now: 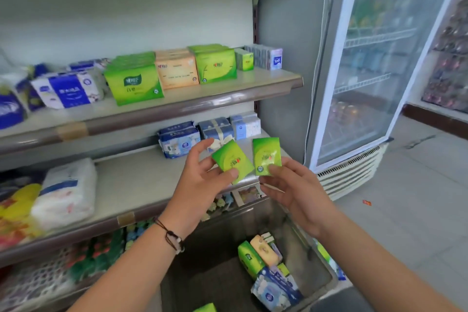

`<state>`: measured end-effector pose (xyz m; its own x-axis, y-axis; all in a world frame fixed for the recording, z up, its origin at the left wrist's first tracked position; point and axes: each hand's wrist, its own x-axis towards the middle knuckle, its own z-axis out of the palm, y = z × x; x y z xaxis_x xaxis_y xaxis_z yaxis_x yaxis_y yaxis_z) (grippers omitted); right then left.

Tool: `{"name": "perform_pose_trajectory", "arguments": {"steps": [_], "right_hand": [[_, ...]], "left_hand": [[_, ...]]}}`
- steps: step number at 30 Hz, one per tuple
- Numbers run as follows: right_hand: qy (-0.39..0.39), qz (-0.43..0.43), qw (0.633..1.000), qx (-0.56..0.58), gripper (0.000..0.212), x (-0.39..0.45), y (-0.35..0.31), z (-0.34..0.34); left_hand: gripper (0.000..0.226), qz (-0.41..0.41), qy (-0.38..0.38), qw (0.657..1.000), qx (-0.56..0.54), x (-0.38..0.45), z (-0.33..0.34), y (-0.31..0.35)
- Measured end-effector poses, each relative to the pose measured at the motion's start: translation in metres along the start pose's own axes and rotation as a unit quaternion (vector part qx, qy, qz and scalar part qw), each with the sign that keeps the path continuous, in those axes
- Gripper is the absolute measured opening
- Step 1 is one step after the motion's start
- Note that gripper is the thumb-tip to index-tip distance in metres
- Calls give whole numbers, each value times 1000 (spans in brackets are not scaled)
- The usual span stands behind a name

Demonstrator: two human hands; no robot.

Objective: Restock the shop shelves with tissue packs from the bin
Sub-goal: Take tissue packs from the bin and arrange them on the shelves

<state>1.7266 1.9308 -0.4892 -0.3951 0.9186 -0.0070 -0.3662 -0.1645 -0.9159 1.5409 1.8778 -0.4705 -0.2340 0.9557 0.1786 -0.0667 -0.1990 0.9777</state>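
Note:
My left hand holds a small green tissue pack, thumb on its face, in front of the middle shelf. My right hand pinches a second small green tissue pack upright just to the right. Both packs hover above the grey bin, which holds green, peach and blue packs at its right side. The upper shelf carries rows of green and peach tissue packs.
A glass-door fridge stands to the right of the shelving. Blue and white tissue packs sit at the back of the middle shelf, a white bundle at its left. Tiled floor lies to the right of the bin.

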Motion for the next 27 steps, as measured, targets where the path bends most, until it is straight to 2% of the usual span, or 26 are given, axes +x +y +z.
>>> {"name": "perform_pose_trajectory", "arguments": {"steps": [6,10,12,15,19,21,24,26,27], "right_hand": [[2,-44,999,3,19,15,-41,23],[22,-83,996,13,20,20,-64,36],[3,-104,995,0,30,18,-71,42],[-24,-144,987,-73,46,16,-77,47],[-23,-172,970,-169,50,18,-85,46],[-32,-164,966,-195,51,19,-90,42],[-68,-142,948,-275,53,20,-103,33],[-93,-132,922,-351,55,19,-118,30],[-108,-132,904,-392,57,18,-126,30]], "left_hand": [[48,30,-50,998,35,24,-6,39],[56,47,-65,996,33,39,4,56],[65,52,-69,996,37,42,11,58],[70,56,-55,997,24,40,22,54],[52,48,-17,998,21,35,35,50],[45,25,-23,998,48,37,32,50],[59,3,-82,993,89,42,24,58],[75,18,-102,986,134,45,19,75],[75,30,-111,979,168,48,17,85]]}}
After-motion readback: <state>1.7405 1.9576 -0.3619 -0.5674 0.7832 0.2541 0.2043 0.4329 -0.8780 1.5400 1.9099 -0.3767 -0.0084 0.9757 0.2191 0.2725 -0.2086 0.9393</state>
